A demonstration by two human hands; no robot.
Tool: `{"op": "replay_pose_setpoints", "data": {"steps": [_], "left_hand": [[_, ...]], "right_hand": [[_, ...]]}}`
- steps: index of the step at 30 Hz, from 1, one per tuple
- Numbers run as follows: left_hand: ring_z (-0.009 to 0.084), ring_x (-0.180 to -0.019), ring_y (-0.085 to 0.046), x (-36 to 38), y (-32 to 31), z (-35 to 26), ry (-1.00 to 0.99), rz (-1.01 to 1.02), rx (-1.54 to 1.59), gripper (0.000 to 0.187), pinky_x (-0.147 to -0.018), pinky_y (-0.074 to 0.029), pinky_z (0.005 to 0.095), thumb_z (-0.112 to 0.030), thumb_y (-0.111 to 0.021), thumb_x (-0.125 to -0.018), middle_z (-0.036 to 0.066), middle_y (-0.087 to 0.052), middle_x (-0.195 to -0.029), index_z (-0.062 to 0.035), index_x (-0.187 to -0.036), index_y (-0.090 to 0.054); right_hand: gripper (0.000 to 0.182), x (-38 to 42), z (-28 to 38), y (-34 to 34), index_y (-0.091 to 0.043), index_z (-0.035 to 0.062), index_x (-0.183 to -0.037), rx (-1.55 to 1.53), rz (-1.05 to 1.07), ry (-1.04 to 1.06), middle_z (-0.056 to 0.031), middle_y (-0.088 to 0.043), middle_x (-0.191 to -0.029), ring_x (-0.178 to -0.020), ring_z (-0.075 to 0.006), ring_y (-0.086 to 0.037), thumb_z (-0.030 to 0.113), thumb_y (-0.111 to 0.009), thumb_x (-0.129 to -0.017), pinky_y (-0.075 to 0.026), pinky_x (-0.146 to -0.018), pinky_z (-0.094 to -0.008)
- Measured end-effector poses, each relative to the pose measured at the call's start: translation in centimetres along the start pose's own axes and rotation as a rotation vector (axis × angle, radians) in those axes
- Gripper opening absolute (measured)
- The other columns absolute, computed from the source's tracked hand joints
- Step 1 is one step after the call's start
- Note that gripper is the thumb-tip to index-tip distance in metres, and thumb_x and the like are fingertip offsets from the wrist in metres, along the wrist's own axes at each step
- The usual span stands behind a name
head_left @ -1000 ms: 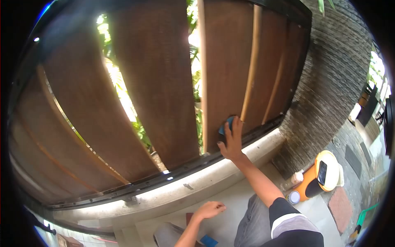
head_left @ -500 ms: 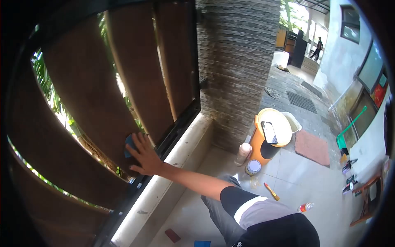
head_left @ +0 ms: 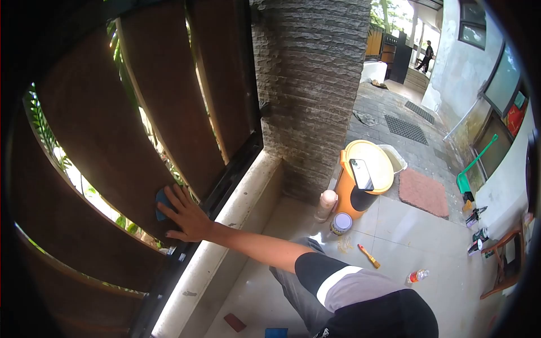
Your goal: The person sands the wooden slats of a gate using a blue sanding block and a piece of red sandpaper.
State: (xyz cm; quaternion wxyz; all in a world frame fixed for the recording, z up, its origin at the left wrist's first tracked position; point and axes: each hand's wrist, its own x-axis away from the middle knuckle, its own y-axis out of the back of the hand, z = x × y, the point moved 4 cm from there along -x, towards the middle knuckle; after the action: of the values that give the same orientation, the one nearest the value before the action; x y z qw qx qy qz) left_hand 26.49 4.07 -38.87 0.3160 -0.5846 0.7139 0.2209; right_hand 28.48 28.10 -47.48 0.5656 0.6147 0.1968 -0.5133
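My right hand presses a piece of blue sandpaper flat against a dark brown fence slat. Its fingers point up and to the left, with the thumb spread lower down. Most of the sandpaper is hidden under the palm and fingers. Just below the hand runs the black metal frame of the fence, above a pale ledge. My left hand is out of view.
On the tiled floor stand an orange bin with a phone on its lid, a tumbler and a tin can. A paintbrush, bottle, red-brown piece and blue piece lie nearby. A person walks far off.
My view has shifted slightly, so most things sit a little further left. My right hand stays on the same slat with the blue sandpaper under it. The distant person has changed stride.
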Motion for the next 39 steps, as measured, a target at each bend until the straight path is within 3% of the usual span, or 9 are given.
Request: {"op": "replay_pose_setpoints", "data": {"steps": [16,19,23,25,39], "left_hand": [[0.0187,-0.087,-0.065,2.5,1.2,-2.4,-0.052,-0.194,-0.006,0.013,-0.084,-0.051,0.0365,-0.017,-0.064,-0.087,0.010,-0.068,-0.088,-0.0037,-0.086,-0.066],[0.0188,-0.087,-0.065,2.3,1.2,-2.4,-0.076,-0.209,0.003,0.014,-0.083,-0.051,0.0365,-0.017,-0.064,-0.087,0.010,-0.067,-0.088,-0.0038,-0.086,-0.066],[0.0189,-0.087,-0.065,2.1,1.2,-2.4,-0.100,-0.224,0.019,0.014,-0.083,-0.051,0.0364,-0.018,-0.063,-0.088,0.010,-0.067,-0.088,-0.0041,-0.086,-0.066],[0.0190,-0.087,-0.065,2.2,1.2,-2.4,-0.108,-0.237,0.028,0.015,-0.082,-0.051,0.0364,-0.018,-0.063,-0.088,0.010,-0.067,-0.088,-0.0042,-0.086,-0.066],[0.0194,-0.088,-0.065,2.4,1.4,-3.2,-0.190,-0.324,0.032,0.016,-0.080,-0.050,0.0364,-0.021,-0.062,-0.089,0.010,-0.067,-0.090,-0.0050,-0.087,-0.066]], "right_hand": [[0.083,0.1,-0.4,-1.2,-0.034,0.0100,-0.150,0.031,0.001,-0.010,-0.0328,-0.012,-0.157,-0.139,-0.0601,-0.015,0.065,-0.052,-0.089,-0.012,-0.113,-0.0679],[0.084,0.1,-0.3,-1.2,-0.030,0.0129,-0.152,0.064,-0.033,-0.003,-0.0305,-0.013,-0.157,-0.143,-0.0557,-0.014,0.062,-0.054,-0.089,-0.013,-0.115,-0.0651],[0.084,0.1,-0.3,-1.3,-0.029,0.0132,-0.153,0.055,-0.040,0.000,-0.0306,-0.013,-0.157,-0.142,-0.0562,-0.014,0.063,-0.054,-0.089,-0.013,-0.114,-0.0656],[0.084,0.2,-0.4,-1.4,-0.032,0.0116,-0.151,0.015,-0.029,0.004,-0.0331,-0.012,-0.156,-0.139,-0.0607,-0.015,0.064,-0.053,-0.089,-0.012,-0.112,-0.0687],[0.083,0.3,-0.5,-1.2,-0.035,0.0102,-0.150,0.047,-0.038,0.005,-0.0310,-0.015,-0.157,-0.141,-0.0568,-0.016,0.064,-0.052,-0.089,-0.014,-0.114,-0.0654]]}}
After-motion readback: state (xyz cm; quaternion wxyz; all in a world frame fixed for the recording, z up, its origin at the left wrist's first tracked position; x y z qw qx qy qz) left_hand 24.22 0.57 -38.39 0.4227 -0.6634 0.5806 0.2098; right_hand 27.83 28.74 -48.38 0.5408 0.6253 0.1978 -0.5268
